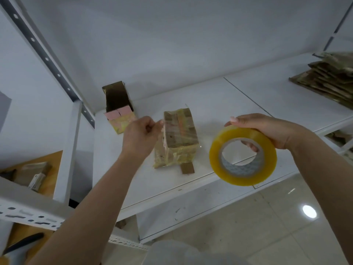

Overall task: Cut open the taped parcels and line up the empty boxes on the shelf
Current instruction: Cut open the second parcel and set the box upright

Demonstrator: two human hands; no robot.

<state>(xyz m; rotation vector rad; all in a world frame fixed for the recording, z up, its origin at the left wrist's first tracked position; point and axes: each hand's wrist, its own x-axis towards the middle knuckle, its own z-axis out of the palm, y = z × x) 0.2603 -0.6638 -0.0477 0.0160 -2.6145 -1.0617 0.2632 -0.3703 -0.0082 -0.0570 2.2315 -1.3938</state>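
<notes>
Right now we have our left hand (140,135) curled up, thumb and fingertips pinching a clear strip of tape (162,124) at the upper left edge of the taped parcel (177,138). That parcel stands upright near the middle of the white shelf board (238,104), wrapped in yellowish tape, with a brown cardboard flap (187,167) sticking out at its base toward the shelf's front edge. Our right hand (267,131) grips a roll of yellow packing tape (243,156), fingers hooked through its core, holding it in the air just right of the parcel and above the front lip of the shelf. Behind and to the left, close to the upright post (70,150), 1 opened box (119,107) stands with its flaps up, apart from the parcel. Far right on the same shelf lies a stack of flattened cardboard (328,77), well apart from our hands, with bare white board between it and the parcel
</notes>
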